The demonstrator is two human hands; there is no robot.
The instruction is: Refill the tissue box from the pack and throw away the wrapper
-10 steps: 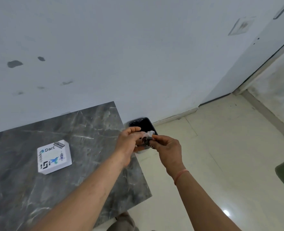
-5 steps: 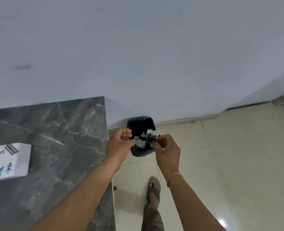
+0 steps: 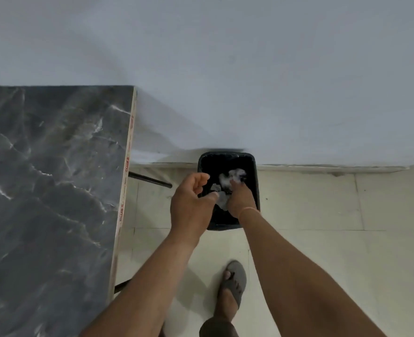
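A black waste bin [image 3: 226, 155] stands on the floor against the wall, just right of the table. The crumpled clear wrapper [image 3: 236, 175] sits in the bin's mouth. My right hand [image 3: 241, 201] reaches down into the bin with its fingertips pinched on the wrapper. My left hand [image 3: 190, 203] hovers over the bin's left rim, fingers curled apart and holding nothing. The tissue box is out of view.
A dark marble-patterned table [image 3: 55, 166] fills the left side, its right edge close to my left forearm. A black table leg [image 3: 150, 181] runs near the bin. My sandalled foot [image 3: 235, 282] stands on the pale tiled floor [image 3: 322, 239] below the bin.
The view has tilted down and shifted right, so the tissue box has left the frame. My right hand has gone down into the bin with the wrapper; my left hand has let go of it.
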